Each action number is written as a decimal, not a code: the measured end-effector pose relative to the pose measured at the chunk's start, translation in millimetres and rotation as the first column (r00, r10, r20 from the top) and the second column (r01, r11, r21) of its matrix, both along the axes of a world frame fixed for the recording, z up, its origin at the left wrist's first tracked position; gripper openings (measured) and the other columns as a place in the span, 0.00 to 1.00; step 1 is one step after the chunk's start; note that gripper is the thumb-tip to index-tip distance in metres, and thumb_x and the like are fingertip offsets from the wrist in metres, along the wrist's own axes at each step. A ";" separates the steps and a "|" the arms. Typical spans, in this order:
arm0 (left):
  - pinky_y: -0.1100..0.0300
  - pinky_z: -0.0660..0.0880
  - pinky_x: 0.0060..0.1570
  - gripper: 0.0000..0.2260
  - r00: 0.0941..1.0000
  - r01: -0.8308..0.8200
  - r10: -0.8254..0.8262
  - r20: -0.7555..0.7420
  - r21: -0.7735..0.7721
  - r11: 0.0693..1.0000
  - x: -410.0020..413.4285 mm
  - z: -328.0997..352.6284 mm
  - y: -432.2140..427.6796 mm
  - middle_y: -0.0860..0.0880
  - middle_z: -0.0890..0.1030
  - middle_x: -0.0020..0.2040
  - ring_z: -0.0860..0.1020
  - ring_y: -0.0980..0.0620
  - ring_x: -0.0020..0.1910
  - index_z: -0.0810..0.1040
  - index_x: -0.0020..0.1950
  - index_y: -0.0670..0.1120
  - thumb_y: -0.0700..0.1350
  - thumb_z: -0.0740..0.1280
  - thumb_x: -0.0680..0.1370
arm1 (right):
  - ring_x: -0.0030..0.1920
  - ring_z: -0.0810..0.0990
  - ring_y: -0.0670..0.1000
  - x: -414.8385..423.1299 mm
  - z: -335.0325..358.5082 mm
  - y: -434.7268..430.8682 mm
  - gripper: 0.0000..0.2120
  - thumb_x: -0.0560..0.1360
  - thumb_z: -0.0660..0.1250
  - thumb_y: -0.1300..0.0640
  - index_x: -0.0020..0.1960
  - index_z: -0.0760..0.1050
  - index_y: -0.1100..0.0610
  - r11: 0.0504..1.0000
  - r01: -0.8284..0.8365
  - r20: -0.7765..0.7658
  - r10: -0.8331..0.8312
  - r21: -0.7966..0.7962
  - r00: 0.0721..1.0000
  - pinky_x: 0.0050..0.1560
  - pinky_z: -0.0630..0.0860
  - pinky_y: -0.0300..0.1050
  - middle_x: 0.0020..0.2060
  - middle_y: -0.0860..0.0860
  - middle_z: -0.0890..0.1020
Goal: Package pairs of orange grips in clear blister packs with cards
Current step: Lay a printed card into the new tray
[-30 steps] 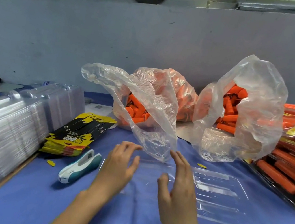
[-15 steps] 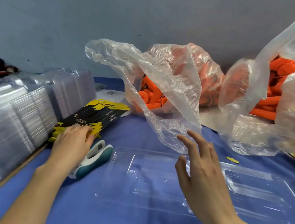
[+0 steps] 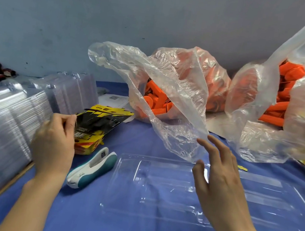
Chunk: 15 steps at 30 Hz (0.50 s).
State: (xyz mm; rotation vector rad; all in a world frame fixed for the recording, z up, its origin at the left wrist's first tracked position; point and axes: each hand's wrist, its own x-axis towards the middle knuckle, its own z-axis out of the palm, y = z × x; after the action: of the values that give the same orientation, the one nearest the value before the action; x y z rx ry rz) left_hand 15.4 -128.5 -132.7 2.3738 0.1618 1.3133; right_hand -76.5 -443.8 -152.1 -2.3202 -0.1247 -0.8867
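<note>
An open clear blister pack (image 3: 167, 188) lies flat on the blue table in front of me. My left hand (image 3: 53, 144) pinches a black-and-yellow card (image 3: 99, 121) and lifts its near end off the card stack (image 3: 89, 141). My right hand (image 3: 217, 175) hovers over the blister pack with fingers spread and relaxed, close to the hanging edge of a clear bag (image 3: 169, 98) that holds orange grips (image 3: 155, 104). A second clear bag (image 3: 293, 107) of orange grips (image 3: 284, 94) stands at the right.
Tall stacks of empty clear blister packs (image 3: 2, 129) fill the left side, with another stack (image 3: 73, 90) behind. A white-and-teal stapler (image 3: 91, 167) lies between the cards and the open pack. A white paper (image 3: 115, 98) lies behind the cards.
My left hand went left from the blister pack to the card stack and now lifts a card. My right hand rose toward the bag's edge. The view shifted left and closer.
</note>
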 end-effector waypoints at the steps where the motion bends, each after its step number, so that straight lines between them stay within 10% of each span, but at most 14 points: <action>1: 0.56 0.61 0.31 0.16 0.997 0.007 -0.006 0.074 -0.022 1.000 -2.4 5.5 0.3 0.42 0.77 0.39 0.71 0.43 0.35 0.74 0.49 0.41 0.54 0.58 0.83 | 0.69 0.67 0.54 1.4 0.3 -1.0 0.22 0.77 0.64 0.61 0.70 0.69 0.51 1.000 0.004 0.009 -0.004 0.007 1.000 0.68 0.69 0.56 0.70 0.50 0.69; 5: 0.47 0.68 0.36 0.14 0.989 0.014 0.002 0.146 -0.111 0.994 -5.6 19.0 1.2 0.41 0.81 0.46 0.76 0.37 0.44 0.72 0.50 0.45 0.56 0.61 0.82 | 0.69 0.68 0.53 6.6 0.4 -4.2 0.22 0.77 0.64 0.61 0.70 0.70 0.52 0.999 0.014 0.028 -0.015 0.029 0.999 0.68 0.65 0.47 0.69 0.50 0.70; 15: 0.63 0.67 0.34 0.06 0.956 0.194 -0.256 -0.145 -0.344 0.919 3.0 -7.5 -8.9 0.56 0.78 0.38 0.75 0.58 0.39 0.74 0.44 0.47 0.45 0.68 0.79 | 0.67 0.69 0.53 12.9 10.5 39.0 0.21 0.78 0.65 0.62 0.69 0.71 0.53 0.989 -0.131 0.019 0.133 -0.064 0.991 0.67 0.69 0.51 0.67 0.50 0.72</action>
State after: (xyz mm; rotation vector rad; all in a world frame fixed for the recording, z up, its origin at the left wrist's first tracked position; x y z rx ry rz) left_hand 18.4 -137.4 -140.2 2.1518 0.1421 0.8787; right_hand -63.6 -404.7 -141.5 -2.3293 -0.3163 -0.8546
